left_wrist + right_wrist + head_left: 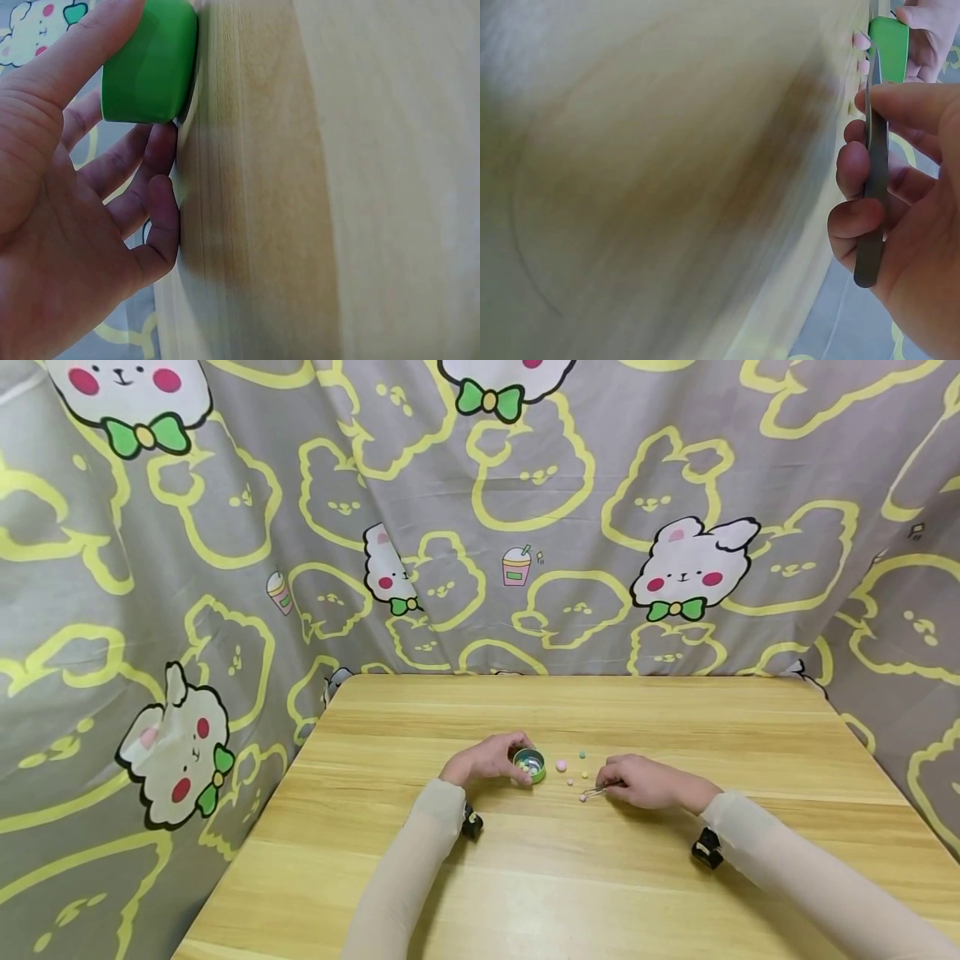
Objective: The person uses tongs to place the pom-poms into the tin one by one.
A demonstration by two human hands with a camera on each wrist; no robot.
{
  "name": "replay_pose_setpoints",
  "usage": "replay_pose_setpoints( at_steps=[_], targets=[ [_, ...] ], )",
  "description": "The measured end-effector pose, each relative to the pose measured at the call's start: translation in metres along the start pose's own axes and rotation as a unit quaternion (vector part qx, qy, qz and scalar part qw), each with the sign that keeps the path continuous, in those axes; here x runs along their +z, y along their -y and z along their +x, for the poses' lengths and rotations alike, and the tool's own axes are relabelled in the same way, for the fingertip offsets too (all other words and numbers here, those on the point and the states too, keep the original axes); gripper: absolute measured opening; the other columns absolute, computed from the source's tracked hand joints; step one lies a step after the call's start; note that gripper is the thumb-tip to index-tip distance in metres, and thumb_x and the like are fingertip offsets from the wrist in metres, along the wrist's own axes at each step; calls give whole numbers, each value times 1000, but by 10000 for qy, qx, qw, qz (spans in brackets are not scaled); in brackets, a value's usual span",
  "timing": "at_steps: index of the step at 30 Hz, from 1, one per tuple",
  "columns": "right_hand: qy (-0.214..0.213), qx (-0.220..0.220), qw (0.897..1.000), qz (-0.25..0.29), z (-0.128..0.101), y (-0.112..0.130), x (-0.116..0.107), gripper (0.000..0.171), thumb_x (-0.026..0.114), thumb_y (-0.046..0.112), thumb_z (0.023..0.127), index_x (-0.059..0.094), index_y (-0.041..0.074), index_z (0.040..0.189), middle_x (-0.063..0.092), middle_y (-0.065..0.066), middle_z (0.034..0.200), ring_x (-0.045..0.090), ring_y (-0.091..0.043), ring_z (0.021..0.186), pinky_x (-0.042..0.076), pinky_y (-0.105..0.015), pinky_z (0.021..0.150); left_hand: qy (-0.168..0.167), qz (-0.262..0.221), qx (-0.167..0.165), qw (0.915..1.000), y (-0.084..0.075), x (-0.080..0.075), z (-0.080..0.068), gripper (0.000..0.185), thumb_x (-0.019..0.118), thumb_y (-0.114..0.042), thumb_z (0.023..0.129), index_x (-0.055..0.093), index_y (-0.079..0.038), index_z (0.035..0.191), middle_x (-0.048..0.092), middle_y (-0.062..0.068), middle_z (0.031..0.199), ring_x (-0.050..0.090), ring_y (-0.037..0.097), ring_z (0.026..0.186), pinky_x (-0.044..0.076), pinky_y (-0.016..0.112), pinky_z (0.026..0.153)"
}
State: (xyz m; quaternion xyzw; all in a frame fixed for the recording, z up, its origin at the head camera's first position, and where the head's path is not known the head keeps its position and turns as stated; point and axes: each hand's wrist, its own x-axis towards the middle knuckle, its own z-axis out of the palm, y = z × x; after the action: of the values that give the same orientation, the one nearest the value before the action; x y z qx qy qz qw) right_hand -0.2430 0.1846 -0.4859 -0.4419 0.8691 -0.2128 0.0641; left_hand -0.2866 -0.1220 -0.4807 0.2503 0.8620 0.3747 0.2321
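Observation:
A small round green tin [537, 779] stands on the table with several little pale and yellow balls inside. My left hand [491, 757] grips it from the left, thumb on the near side; the tin's plain green wall [148, 71] fills the gap beside the thumb in the left wrist view. Metal tweezers [870, 247] lie along my right hand [643, 782], pinched between thumb and fingers. Their tips reach a small pink ball [582, 797] to the right of the tin. Whether the tips grip this ball, I cannot tell.
Between the tin and my right hand lie a larger pink ball [561, 765], a teal ball [582, 755], a yellow ball [585, 775] and a tiny pink one [570, 782]. A patterned grey curtain [465, 643] hangs behind the wooden table [540, 885] and along its sides.

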Motion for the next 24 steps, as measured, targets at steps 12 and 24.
replay_pose_setpoints(
  at_steps=[12,24],
  targets=[
    [-140,-265,9995,30,-2,-4,-3,11,61,10,92,69,14,98,57,7,88,52,-4,77,46,-27,67,-7,-15,47,10000,0,0,0,45,83,-19,74,57,-17,110,61,-2,103,55,17,99,41,31,88],
    [-422,-25,9990,153,-5,-14,-10,12,60,13,93,69,14,102,59,5,91,54,-7,82,47,-31,70,-25,17,74,10000,1,0,0,44,83,-20,73,57,-17,109,61,-3,102,55,17,98,42,30,87]
  ],
)
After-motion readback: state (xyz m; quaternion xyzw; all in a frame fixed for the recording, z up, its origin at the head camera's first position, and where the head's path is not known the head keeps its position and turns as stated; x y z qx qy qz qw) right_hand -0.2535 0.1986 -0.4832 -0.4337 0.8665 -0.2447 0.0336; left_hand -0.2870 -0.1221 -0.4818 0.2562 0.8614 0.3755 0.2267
